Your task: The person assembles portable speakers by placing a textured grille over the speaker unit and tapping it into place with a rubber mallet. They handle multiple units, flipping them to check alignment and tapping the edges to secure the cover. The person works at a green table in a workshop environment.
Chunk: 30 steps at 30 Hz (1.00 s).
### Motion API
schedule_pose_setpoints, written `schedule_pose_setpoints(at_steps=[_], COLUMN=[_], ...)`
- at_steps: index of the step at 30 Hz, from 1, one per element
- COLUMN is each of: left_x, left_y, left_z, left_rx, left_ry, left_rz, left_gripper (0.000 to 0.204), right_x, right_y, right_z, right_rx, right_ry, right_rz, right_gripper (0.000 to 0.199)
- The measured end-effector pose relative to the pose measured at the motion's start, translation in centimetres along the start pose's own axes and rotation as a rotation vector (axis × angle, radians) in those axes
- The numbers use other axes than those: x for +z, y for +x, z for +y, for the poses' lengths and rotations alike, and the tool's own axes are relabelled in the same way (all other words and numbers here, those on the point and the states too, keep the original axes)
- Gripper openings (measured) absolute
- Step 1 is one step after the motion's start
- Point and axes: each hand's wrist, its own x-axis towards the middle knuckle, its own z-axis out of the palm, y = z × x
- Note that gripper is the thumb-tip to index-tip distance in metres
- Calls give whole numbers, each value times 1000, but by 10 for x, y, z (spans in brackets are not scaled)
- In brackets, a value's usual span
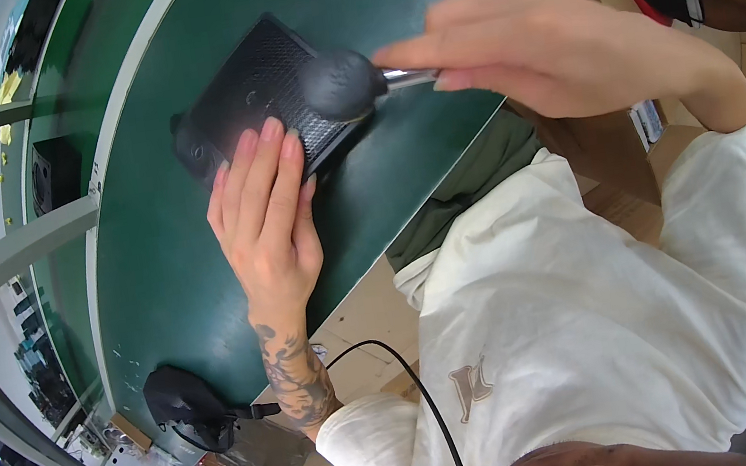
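Black, roughly rectangular panel [243, 89], mesh-textured toward the right, on a green table [182, 298]; at its right side, a dark, round-headed mallet [338, 87] with a metal shaft. The panel lies just beyond the left hand [266, 215], whose extended, unclosed fingers rest on its near part. The right hand [514, 46] grips the mallet's shaft; head-to-panel contact cannot be told.

On the table [182, 298], a panel [250, 93] with mallet [345, 85] at its right (bag [188, 407] lower left)
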Motion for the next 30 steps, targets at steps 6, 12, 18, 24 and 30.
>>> schedule_pose_setpoints(at_steps=[6,12,18,24,30], left_x=[3,6,6,7,2], left_y=[-2,-2,-2,-2,-1], left_z=[-2,-3,-3,-3,-1], left_rx=[-18,-21,-24,-27,-22], left_ry=[-14,-44,-70,-68,-47], left_rz=[21,62,62,75,20], left_gripper=[44,44,45,44,40], right_x=[-11,-6,7,22,24], right_y=[-2,-10,-23,-33,-32], right_z=[5,-3,2,10,9], right_rx=[34,-65,95,4,-178], right_ry=[135,140,244,107,-77], right_rz=[96,125,142,178,-53], right_gripper=[36,29,33,36,46])
